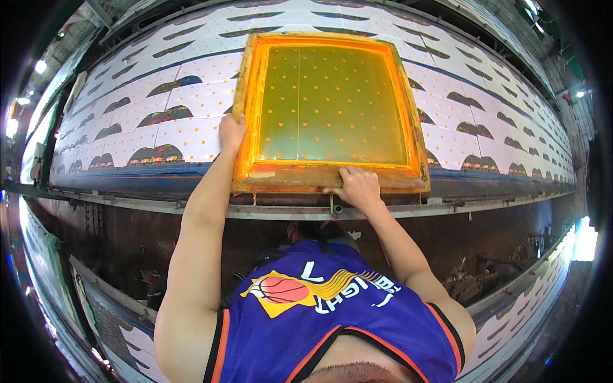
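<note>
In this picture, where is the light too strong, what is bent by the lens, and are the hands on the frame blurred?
Head view: a bright patch at far right is blown out to white; head view: the long rail bows, and the corners go black; head view: left hand and right hand, on the frame, show no clear blur.

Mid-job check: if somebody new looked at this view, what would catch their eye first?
Probably the big orange frame at upper centre, with its yellow-green mesh, the left hand on its left side and the right hand on its near edge. Next, the white sheets with dark curved shapes, spreading out to both sides of it. Then the bright purple jersey at bottom centre.
</note>
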Action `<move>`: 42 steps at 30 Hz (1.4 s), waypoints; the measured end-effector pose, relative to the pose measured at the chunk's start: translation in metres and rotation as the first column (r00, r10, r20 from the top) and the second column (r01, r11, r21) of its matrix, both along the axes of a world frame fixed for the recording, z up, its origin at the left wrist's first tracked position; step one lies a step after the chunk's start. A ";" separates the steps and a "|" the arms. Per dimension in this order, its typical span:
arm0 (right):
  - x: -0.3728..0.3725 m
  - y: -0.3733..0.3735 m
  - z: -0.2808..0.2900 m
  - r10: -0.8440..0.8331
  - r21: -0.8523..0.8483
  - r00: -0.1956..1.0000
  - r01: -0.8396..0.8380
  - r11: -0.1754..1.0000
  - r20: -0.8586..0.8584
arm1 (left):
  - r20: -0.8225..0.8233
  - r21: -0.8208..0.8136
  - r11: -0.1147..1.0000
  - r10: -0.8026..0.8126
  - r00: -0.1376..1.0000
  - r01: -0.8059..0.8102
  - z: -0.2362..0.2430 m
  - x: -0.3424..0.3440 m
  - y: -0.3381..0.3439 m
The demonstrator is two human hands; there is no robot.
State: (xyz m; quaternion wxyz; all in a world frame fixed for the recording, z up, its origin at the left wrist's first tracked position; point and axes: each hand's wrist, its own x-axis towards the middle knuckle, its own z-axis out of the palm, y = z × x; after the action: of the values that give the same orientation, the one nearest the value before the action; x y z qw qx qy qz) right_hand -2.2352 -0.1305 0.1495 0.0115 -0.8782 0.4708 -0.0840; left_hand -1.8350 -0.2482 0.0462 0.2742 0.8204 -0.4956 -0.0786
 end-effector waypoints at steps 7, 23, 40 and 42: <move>-0.062 -0.032 0.034 -0.071 0.501 0.971 -0.054 0.864 0.228 | 0.000 0.075 0.997 0.024 1.000 -0.024 0.010 -0.001 -0.006; -0.244 -0.173 -0.038 -0.691 0.413 0.704 0.587 0.697 0.166 | -0.002 0.107 0.993 0.054 0.999 -0.054 0.022 -0.010 -0.007; -0.317 -0.204 0.027 -0.579 0.292 0.762 0.505 0.812 0.290 | 0.132 0.039 0.998 0.045 0.990 -0.050 0.133 -0.071 -0.033; -0.361 -0.216 0.036 -0.540 0.228 0.794 0.491 0.841 0.280 | 0.110 0.040 0.997 0.066 0.992 -0.070 0.141 -0.114 -0.036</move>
State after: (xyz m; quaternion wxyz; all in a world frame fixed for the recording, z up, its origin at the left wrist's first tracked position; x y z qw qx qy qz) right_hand -2.5964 -0.3466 0.1853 0.1304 -0.6858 0.6883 -0.1973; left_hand -1.9490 -0.2841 0.1869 0.2314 0.8456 -0.4797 -0.0353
